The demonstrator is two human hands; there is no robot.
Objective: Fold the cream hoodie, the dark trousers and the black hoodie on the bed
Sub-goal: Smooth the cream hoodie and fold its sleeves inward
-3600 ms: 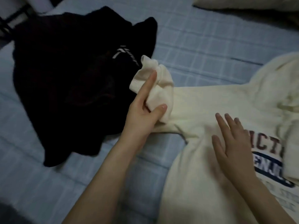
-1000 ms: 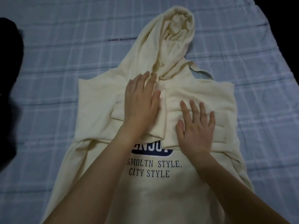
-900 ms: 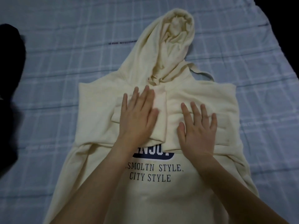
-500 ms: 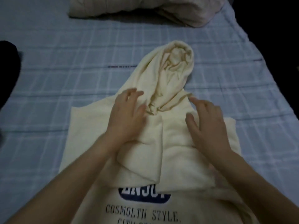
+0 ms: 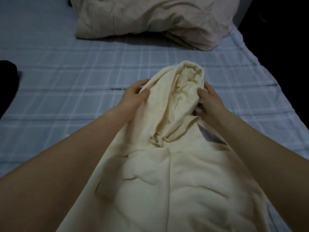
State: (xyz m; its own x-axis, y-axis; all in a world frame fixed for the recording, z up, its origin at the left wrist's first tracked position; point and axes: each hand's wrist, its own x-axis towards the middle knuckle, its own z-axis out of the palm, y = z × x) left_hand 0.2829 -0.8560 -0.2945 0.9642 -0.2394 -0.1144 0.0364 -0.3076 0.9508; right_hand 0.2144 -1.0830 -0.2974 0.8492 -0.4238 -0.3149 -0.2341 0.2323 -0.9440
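Left hand (image 5: 133,97): up off the chest since half a second ago, now on the hood's left edge; thumb on top, fingers curled behind, gripping cloth.
Hood (image 5: 182,91): lay loose a moment ago, now caught between both hands at the far end of the hoodie (image 5: 175,178), opening upward.
Right hand (image 5: 209,104): made the same move to the hood's right edge; thumb and curled fingers pinch the cloth.
Sleeves (image 5: 142,169): already crossed over the chest, so the smoothing looks done and the hood fold comes next, probably down over them. First garment of three is part folded.
Dark cloth (image 5: 7,81): far left, cut by the frame edge and too dark to say whether it is the trousers or the black hoodie; the other is out of view.
Hoodie body: mid-bed (image 5: 66,77), near the person; forearms cover both flanks, and the hem runs off the near edge.
Right fingertips: partly tucked behind the hood; a pale scrap beside them may be a drawstring.
Pillow (image 5: 158,19): far, right of centre, its top cropped.
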